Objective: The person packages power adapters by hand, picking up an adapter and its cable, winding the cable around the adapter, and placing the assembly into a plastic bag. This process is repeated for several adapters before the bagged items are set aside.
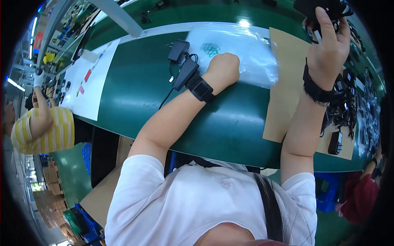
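Observation:
My left hand (223,69) is curled into a fist over the near left part of a stack of clear plastic bags (256,61); whatever its fingers may hold is hidden. Just left of that wrist lie two black power adapters (178,51) with a cord. Raised at the far right, my right hand (328,39) grips a black power adapter (314,10), partly cut off by the dark rim of the picture. Both wrists wear black bands.
Brown cardboard (283,90) covers the right of the green table (139,82). Tangled black adapters and cords (340,102) are heaped there, beside plastic-wrapped pieces (367,110). A white sheet (92,90) lies left. A person in yellow stripes (45,129) works at left, another in red (361,197) at right.

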`<state>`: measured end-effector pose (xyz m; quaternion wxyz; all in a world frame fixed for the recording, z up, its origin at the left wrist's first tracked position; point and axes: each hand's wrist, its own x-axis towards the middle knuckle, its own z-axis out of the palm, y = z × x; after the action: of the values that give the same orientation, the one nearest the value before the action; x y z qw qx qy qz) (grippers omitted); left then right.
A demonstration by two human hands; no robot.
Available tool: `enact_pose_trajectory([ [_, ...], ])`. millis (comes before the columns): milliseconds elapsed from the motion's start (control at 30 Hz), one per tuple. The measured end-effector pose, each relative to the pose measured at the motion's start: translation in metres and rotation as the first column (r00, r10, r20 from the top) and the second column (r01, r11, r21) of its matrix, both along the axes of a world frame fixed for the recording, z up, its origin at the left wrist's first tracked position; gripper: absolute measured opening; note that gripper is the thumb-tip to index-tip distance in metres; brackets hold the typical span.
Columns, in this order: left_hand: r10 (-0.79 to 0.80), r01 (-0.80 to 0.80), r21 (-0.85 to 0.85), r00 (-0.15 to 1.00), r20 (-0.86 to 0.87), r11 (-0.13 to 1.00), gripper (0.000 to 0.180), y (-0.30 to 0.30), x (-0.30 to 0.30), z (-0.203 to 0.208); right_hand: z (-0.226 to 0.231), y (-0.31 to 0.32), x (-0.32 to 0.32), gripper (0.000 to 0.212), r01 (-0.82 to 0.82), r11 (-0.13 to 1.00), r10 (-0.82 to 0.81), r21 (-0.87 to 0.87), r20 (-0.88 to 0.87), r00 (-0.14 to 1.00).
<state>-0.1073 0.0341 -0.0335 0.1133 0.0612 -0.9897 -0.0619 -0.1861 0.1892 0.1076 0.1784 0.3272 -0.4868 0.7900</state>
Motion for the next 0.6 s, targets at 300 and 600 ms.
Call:
enact_pose_trajectory([
  [300,0.146,-0.075,0.245,0.947,-0.286,0.967,0.022,-0.02,0.008,0.017,-0.009,0.004,-0.008,0.039,0.09,0.996,-0.085,0.025,-0.148,0.985],
  [600,0.126,-0.085,0.553,0.991,-0.037,0.829,0.024,-0.038,0.015,0.025,-0.006,0.003,-0.005,0.035,0.097,0.993,-0.085,0.061,-0.166,0.982],
])
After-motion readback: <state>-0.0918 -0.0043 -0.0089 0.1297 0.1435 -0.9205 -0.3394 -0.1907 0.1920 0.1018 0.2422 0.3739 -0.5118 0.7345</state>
